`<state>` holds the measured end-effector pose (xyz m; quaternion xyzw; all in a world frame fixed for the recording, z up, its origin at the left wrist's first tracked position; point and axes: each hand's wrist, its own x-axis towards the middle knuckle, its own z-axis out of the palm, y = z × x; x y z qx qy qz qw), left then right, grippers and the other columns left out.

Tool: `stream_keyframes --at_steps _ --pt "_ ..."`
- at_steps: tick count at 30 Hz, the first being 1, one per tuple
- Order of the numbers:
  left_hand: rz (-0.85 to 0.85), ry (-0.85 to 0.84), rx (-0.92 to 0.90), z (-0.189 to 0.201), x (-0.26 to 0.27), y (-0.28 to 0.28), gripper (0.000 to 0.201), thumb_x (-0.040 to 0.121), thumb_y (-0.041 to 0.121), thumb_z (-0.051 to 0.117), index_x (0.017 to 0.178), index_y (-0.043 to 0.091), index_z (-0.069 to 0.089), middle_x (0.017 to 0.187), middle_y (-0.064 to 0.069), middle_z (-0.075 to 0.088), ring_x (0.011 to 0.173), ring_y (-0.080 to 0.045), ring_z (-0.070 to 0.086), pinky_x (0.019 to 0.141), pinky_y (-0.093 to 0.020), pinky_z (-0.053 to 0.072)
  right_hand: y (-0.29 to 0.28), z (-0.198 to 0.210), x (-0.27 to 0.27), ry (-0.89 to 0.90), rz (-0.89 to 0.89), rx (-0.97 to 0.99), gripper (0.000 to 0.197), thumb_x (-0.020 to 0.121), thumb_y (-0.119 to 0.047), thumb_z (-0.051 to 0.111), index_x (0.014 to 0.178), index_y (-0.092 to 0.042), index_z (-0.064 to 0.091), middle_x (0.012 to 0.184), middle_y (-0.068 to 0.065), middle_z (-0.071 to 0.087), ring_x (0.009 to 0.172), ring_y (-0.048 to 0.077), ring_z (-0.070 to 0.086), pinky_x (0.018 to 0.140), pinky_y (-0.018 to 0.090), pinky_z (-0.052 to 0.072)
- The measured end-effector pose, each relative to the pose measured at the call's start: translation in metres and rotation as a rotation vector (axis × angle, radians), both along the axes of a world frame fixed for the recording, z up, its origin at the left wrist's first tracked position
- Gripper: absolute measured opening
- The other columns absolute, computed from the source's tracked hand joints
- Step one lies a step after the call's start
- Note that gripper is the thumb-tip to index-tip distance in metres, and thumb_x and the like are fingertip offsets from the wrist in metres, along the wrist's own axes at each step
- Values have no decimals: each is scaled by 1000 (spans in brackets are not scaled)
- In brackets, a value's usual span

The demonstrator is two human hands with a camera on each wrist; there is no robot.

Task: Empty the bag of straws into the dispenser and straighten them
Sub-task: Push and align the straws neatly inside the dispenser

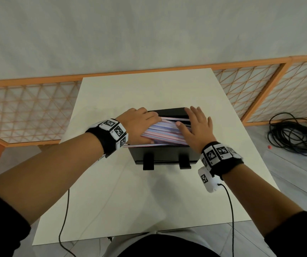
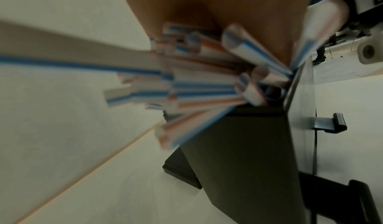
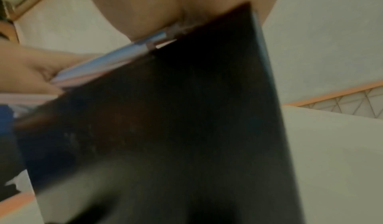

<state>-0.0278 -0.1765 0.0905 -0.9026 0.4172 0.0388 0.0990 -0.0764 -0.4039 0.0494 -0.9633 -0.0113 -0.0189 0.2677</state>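
A black straw dispenser [image 1: 160, 154] stands mid-table with its top uncovered. A loose pile of red, blue and white striped straws [image 1: 165, 131] lies across its top, splayed at an angle. My left hand [image 1: 141, 123] cups the pile's left ends, fingers over the far side and thumb on the near side. My right hand [image 1: 197, 127] lies flat with straight fingers against the right ends, thumb resting on the pile. The left wrist view shows the straws [image 2: 207, 86] end-on, fanned above the dispenser [image 2: 238, 145]. In the right wrist view, straws [image 3: 116, 59] run along the dispenser [image 3: 176, 113] rim. No bag is in view.
The white table [image 1: 130, 201] carries only the dispenser, whose two black tabs [image 1: 148, 163] stick out toward me. An orange lattice screen [image 1: 28, 108] runs behind the table. A coil of black cable [image 1: 293, 136] lies on the floor at right. Thin wires hang from both wrists.
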Motion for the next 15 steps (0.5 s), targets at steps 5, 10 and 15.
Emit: stream_keyframes --at_steps 5,10,15 --pt "5 -8 -1 -3 -1 -4 77 85 66 44 146 23 25 150 0 32 128 -24 40 101 -40 38 3 -7 -5 -111 73 -160 72 84 -64 14 136 -23 43 143 -2 43 138 16 32 118 46 2" --pt "79 116 -75 -2 0 -15 88 80 72 47 148 28 14 149 2 34 133 -22 36 115 -42 20 5 -6 -8 -99 119 -143 76 82 -63 13 135 -20 45 130 1 55 122 22 49 110 35 26" --pt "233 195 -355 14 -4 -14 68 93 50 46 149 27 17 155 2 28 142 -19 25 119 -45 5 5 -8 -5 -78 102 -164 76 84 -61 11 135 -18 46 130 3 58 122 23 49 110 36 28"
